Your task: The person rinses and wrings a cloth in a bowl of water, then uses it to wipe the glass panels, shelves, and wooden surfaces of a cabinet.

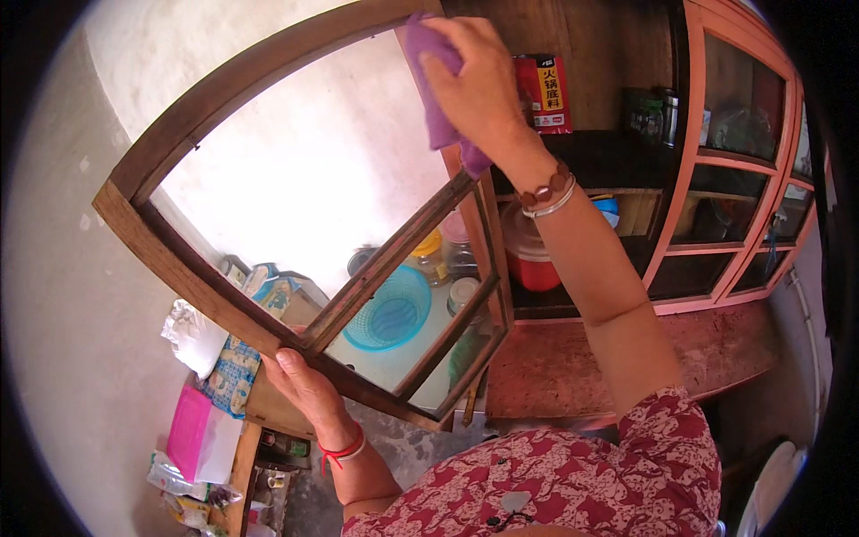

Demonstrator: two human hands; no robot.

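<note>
An open wooden cabinet door with glass panes spans the middle of the view, seen from its inner side. My left hand grips the door's lower left edge, its thumb on the frame. At the top, my right hand presses a purple cloth against the door frame's upper right part, near the hinged side. Part of the cloth hangs below the palm. Through the lower panes show a blue plastic basket and lidded jars, among them one with a yellow lid.
Inside the cabinet stand a red packet, a red lidded container and dark jars. Closed pink glazed doors are at the right, above a worn red ledge. A pink box and bags sit at the left.
</note>
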